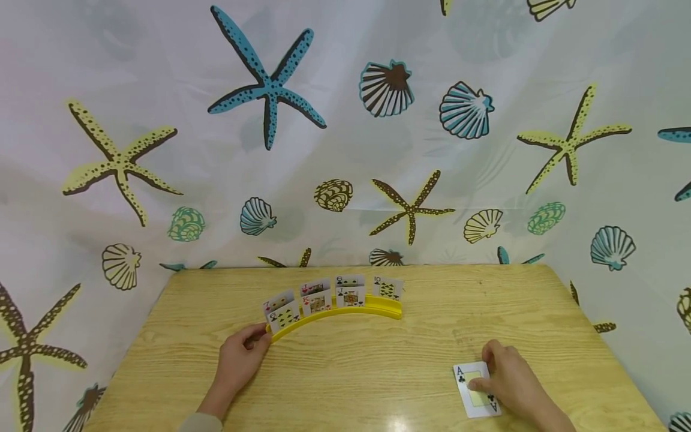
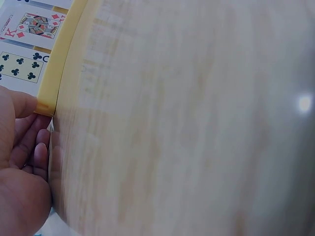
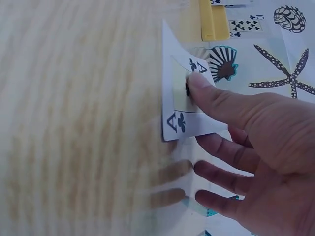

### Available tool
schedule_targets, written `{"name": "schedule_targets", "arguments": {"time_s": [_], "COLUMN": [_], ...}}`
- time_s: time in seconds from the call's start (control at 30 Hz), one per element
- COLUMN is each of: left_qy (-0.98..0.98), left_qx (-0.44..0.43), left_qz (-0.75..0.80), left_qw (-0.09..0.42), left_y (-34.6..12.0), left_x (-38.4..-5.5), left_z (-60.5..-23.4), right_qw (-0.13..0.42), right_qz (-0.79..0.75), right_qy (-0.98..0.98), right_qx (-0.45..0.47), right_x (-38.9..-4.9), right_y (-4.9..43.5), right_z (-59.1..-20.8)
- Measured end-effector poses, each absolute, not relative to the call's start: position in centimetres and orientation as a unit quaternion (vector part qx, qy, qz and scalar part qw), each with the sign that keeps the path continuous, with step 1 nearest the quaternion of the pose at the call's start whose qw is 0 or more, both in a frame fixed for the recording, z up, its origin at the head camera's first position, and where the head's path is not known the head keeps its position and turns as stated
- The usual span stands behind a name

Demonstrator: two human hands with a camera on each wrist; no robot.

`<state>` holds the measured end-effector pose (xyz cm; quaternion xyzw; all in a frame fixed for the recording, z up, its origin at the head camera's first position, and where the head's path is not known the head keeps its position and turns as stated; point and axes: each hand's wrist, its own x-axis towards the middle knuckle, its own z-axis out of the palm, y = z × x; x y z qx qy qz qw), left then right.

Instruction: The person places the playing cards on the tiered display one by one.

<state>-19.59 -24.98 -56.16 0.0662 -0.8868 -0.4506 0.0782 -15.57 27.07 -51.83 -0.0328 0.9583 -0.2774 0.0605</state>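
Note:
A curved yellow card holder stands on the table with playing cards upright in two rows. In its front row are a six of clubs, a king of diamonds and a black jack. A ten of clubs stands at the right end of the back row. My left hand grips the holder's left end, thumb on the yellow rim in the left wrist view. On the right, my right hand pinches an ace of clubs; the card looks slightly bent, and its underside is hidden.
The wood-grain table lies under both hands. A white cloth printed with starfish and shells hangs behind the table and at its sides. Light glares off the tabletop near the front.

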Motion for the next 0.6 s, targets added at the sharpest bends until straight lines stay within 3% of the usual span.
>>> {"name": "schedule_targets", "arguments": {"time_s": [0.2, 0.6], "left_qy": [-0.886, -0.884], "left_qx": [0.067, 0.066], "left_qz": [-0.451, -0.456], "left_qw": [0.078, 0.075], "left_y": [-25.0, -25.0], "left_x": [-19.6, -19.6], "left_z": [-56.2, -56.1], "right_qw": [0.066, -0.023], "right_qz": [-0.343, -0.390], "right_qy": [0.934, 0.917], "right_qx": [-0.074, -0.080], "right_x": [-15.7, -17.1], "right_y": [27.1, 25.3], "right_z": [-50.8, -49.2]}}
